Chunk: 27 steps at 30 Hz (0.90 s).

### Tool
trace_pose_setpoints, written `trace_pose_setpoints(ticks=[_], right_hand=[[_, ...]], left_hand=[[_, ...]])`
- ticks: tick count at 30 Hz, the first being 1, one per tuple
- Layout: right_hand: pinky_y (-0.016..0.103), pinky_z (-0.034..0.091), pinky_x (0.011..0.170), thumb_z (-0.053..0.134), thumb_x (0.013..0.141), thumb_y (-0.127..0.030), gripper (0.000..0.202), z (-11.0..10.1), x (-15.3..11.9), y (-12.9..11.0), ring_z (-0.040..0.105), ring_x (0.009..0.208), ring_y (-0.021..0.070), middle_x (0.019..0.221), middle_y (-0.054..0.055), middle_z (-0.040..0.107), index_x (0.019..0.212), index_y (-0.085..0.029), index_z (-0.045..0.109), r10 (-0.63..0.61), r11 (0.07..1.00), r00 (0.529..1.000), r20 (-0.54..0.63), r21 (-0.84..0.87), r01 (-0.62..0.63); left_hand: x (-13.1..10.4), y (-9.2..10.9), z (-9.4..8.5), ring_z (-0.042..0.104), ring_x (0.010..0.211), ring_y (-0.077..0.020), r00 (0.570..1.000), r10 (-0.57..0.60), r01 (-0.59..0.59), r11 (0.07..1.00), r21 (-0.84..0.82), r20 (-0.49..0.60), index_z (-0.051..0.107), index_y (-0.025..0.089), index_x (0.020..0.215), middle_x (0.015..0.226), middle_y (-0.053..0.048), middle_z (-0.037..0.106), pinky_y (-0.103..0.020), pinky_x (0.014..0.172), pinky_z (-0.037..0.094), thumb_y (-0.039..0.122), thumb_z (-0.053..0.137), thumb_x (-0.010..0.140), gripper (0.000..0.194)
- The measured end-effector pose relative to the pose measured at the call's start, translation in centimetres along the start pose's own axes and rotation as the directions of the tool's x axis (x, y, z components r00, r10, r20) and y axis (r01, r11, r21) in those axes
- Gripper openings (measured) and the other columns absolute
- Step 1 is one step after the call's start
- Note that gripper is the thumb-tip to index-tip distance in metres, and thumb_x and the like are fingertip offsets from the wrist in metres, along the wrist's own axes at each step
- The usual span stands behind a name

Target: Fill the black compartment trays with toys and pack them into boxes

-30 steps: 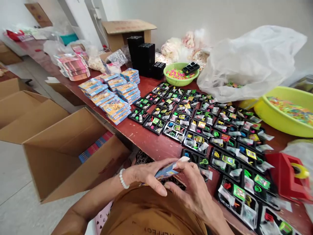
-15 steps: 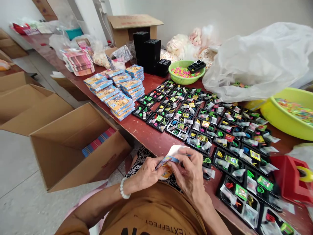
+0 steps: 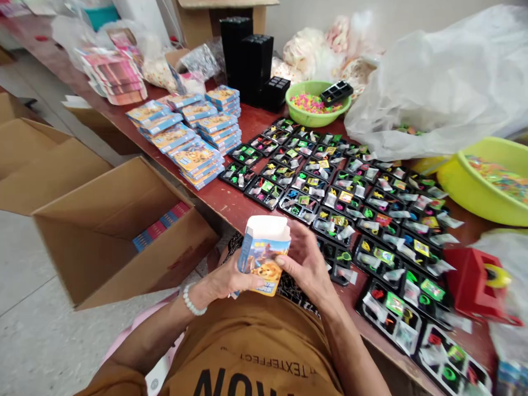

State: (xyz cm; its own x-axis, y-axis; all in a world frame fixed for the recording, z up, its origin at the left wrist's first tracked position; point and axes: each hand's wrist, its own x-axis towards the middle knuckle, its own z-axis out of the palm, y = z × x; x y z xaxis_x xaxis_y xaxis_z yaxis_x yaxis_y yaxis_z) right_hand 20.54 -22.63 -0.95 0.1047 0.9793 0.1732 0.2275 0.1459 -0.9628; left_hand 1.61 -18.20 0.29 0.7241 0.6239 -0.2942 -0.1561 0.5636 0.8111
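Note:
A small printed cardboard box (image 3: 266, 256), blue and orange with a dog-like picture, is held upright in front of my body. Its white top flap stands raised at the upper end. My left hand (image 3: 231, 278) grips the lower left side, thumb across the front. My right hand (image 3: 307, 264) has its thumb on the front face and its fingers, slightly blurred, round the right edge. Just beyond the hands, black compartment trays (image 3: 299, 205) with small colourful toys and sachets lie in rows on the red table (image 3: 225, 206).
Stacked blue printed boxes (image 3: 196, 157) stand left of the trays. An open carton (image 3: 124, 236) on my left holds several small boxes. Behind are a green basin (image 3: 311, 115) and black tray stacks (image 3: 258, 66). A yellow basin (image 3: 474, 192) and red tape dispenser (image 3: 470, 280) are on the right.
The folded, partly hidden printed card between my hands now shows as a box shape with its front facing me. My left hand has shifted to its lower side. The view has tilted slightly down.

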Motion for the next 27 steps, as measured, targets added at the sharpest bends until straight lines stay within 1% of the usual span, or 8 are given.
trace_pose_setpoints(ticks=[2, 5, 8, 12, 16, 18, 22, 27], right_hand=[[0.037, 0.062, 0.078, 0.071, 0.089, -0.067, 0.053, 0.3, 0.1, 0.5, 0.073, 0.092, 0.0240, 0.109, 0.008, 0.076, 0.120, -0.024, 0.067, 0.158, 0.959, 0.985, 0.073, 0.228, -0.170], [0.032, 0.058, 0.069, 0.073, 0.086, -0.069, 0.049, 0.7, -0.2, 0.5, 0.069, 0.076, 0.0208, 0.087, 0.003, 0.076, 0.099, -0.022, 0.073, 0.286, 0.911, 0.958, 0.000, 0.311, -0.272], [0.034, 0.059, 0.078, 0.068, 0.089, -0.070, 0.049, 0.7, -0.7, 0.3, 0.069, 0.083, 0.0218, 0.094, 0.003, 0.077, 0.102, -0.023, 0.074, 0.285, 0.918, 0.958, -0.029, 0.295, -0.264], [0.036, 0.058, 0.092, 0.054, 0.101, -0.064, 0.047, 0.8, -1.5, 0.8, 0.070, 0.097, 0.0226, 0.113, 0.006, 0.076, 0.119, -0.024, 0.071, 0.213, 0.968, 0.975, -0.057, 0.150, -0.202], [0.038, 0.060, 0.092, 0.048, 0.104, -0.060, 0.062, 1.2, -2.1, 2.2, 0.071, 0.106, 0.0244, 0.129, 0.012, 0.071, 0.153, -0.023, 0.045, 0.238, 0.966, 0.970, -0.048, 0.116, -0.232], [0.037, 0.061, 0.089, 0.046, 0.104, -0.057, 0.066, 1.4, -2.4, 2.8, 0.072, 0.104, 0.0235, 0.128, 0.013, 0.070, 0.158, -0.022, 0.032, 0.238, 0.964, 0.971, -0.021, 0.127, -0.234], [0.033, 0.060, 0.083, 0.048, 0.104, -0.055, 0.050, 1.4, -2.7, 3.4, 0.070, 0.090, 0.0196, 0.113, 0.007, 0.072, 0.144, -0.025, 0.045, 0.198, 0.969, 0.980, 0.007, 0.149, -0.197], [0.027, 0.051, 0.067, 0.059, 0.098, -0.057, 0.035, 1.4, -2.5, 3.6, 0.060, 0.071, 0.0159, 0.083, 0.000, 0.066, 0.107, -0.024, 0.064, 0.249, 0.962, 0.968, -0.037, 0.128, -0.242]], left_hand=[[0.1, -0.1, 0.1, 0.077, 0.095, -0.0294, 0.999, -0.001, 0.000, 1.000, -0.016, -0.045, 0.079, 0.016, 0.112, 0.105, -0.012, 0.081, -0.043, 0.092, 0.061, 0.032, 0.092, 0.068, 0.049], [0.4, -0.6, 0.1, 0.078, 0.092, -0.0326, 0.984, -0.012, 0.020, 0.999, 0.042, -0.178, 0.080, 0.014, 0.107, 0.102, -0.012, 0.082, -0.046, 0.088, 0.064, 0.039, 0.092, 0.069, 0.047], [0.6, -1.3, -0.2, 0.078, 0.098, -0.0349, 0.951, 0.057, -0.006, 0.986, 0.167, -0.304, 0.079, 0.014, 0.107, 0.107, -0.012, 0.082, -0.047, 0.090, 0.064, 0.047, 0.090, 0.072, 0.049], [0.9, -2.5, -0.6, 0.077, 0.102, -0.0349, 0.926, 0.134, -0.032, 0.960, 0.279, -0.353, 0.073, 0.015, 0.112, 0.111, -0.013, 0.081, -0.045, 0.088, 0.065, 0.053, 0.088, 0.072, 0.057], [0.9, -3.3, -0.7, 0.078, 0.094, -0.0262, 0.814, 0.335, -0.133, 0.903, 0.408, -0.475, 0.049, 0.019, 0.140, 0.109, -0.011, 0.080, -0.038, 0.083, 0.063, 0.049, 0.086, 0.073, 0.083], [0.6, -3.4, -0.9, 0.077, 0.091, -0.0237, 0.784, 0.389, -0.139, 0.869, 0.475, -0.483, 0.039, 0.020, 0.148, 0.107, -0.009, 0.079, -0.035, 0.081, 0.062, 0.048, 0.083, 0.076, 0.089], [-0.4, -3.1, -1.7, 0.076, 0.086, -0.0234, 0.806, 0.362, -0.007, 0.796, 0.605, -0.468, 0.055, 0.019, 0.136, 0.103, -0.009, 0.079, -0.033, 0.074, 0.060, 0.048, 0.078, 0.078, 0.069], [-0.9, -1.9, -2.4, 0.068, 0.067, -0.0166, 0.859, 0.315, -0.026, 0.815, 0.578, -0.405, 0.063, 0.021, 0.100, 0.076, 0.000, 0.072, -0.026, 0.061, 0.053, 0.046, 0.071, 0.083, 0.032]])
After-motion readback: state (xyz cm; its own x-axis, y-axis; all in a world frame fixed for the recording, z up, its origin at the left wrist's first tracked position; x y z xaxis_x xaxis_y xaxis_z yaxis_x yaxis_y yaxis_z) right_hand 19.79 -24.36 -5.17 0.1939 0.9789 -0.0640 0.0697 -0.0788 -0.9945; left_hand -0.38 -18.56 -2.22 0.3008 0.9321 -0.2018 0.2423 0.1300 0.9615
